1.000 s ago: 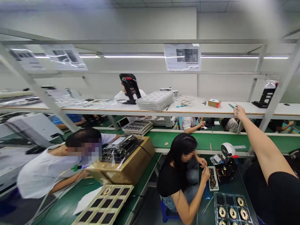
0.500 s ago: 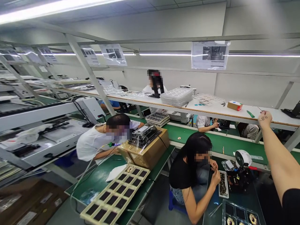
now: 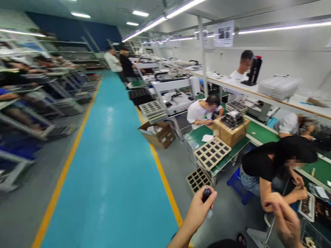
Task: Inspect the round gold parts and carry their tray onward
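My left hand point(image 3: 198, 210), low and right of centre in the head view, is wrapped round a small dark-topped object point(image 3: 206, 194) with a pale lower end. Further right, my right hand point(image 3: 283, 215) is raised with its fingers bent together and blurred. A thin metal-like rod point(image 3: 271, 225) runs by its fingertips; it seems pinched there. Behind my right hand sits a person in black point(image 3: 261, 162), both hands over a white tray point(image 3: 307, 206) of small parts.
A blue walkway point(image 3: 108, 165) with yellow edge lines runs ahead. A table holds a cardboard box point(image 3: 231, 132) and a cream grid tray point(image 3: 212, 152). Another grid tray point(image 3: 198, 179) rests below. A blue stool point(image 3: 241, 187) and an open carton point(image 3: 160, 136) stand nearby. Several people work around.
The view has swung left and down, bringing in the walkway. My left hand has appeared with the dark-topped object. My right hand has moved down from beside the shelf to in front of the seated person.
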A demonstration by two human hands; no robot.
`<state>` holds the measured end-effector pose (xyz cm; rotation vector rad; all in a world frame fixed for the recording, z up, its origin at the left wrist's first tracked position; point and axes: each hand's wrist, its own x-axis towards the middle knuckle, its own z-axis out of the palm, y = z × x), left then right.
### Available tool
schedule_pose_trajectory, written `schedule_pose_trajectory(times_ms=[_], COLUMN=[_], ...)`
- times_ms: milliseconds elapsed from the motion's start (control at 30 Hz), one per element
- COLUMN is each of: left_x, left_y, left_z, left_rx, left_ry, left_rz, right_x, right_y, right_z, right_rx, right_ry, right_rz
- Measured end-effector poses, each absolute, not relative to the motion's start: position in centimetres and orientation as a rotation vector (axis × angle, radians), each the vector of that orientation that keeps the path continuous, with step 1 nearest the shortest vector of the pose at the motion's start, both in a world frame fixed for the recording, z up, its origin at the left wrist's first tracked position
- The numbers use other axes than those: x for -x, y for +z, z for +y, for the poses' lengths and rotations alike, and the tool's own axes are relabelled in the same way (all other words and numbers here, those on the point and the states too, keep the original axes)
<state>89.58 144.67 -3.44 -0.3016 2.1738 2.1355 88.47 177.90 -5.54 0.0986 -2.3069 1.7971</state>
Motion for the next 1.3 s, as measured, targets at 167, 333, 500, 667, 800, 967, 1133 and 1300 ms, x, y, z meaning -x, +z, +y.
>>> schedule_pose_trajectory(times_ms=[167, 333, 500, 667, 800, 967, 1133, 1300], left_x=[-93.8, -98.3, -100.6, -98.8, -94.9, -87.6, -80.6, -74.2], left_y=[-1.5, 1.1, 2.0, 1.4, 0.4, -0.1, 1.6, 1.8], left_z=[129.9, 114.6, 102.8, 92.4, 83.6, 71.7, 58.9, 47.3], left_rx=[0.242, 0.175, 0.227, 0.359, 0.458, 0.672, 0.996, 1.205], left_ry=[2.214, 2.177, 2.201, 2.290, 2.253, 3.029, 3.349, 3.477], left_rz=[2.349, 2.626, 2.762, 2.777, 2.775, 1.773, 0.783, 0.548], right_x=[-91.6, -91.5, -89.5, -86.1, -81.7, -73.8, -65.3, -60.0], right_y=[-9.2, -7.5, -7.3, -8.6, -10.5, -12.9, -10.2, -5.2], right_z=[152.9, 136.9, 123.1, 111.1, 102.6, 91.0, 76.2, 61.4], right_rx=[-0.435, -0.811, -1.086, -1.281, -1.329, -1.377, -1.451, -1.873], right_ry=[2.145, 2.101, 2.106, 2.099, 2.040, 2.084, 2.212, 2.410], right_rz=[-2.693, -2.788, -2.847, -2.899, -2.944, -2.968, -2.878, -2.633])
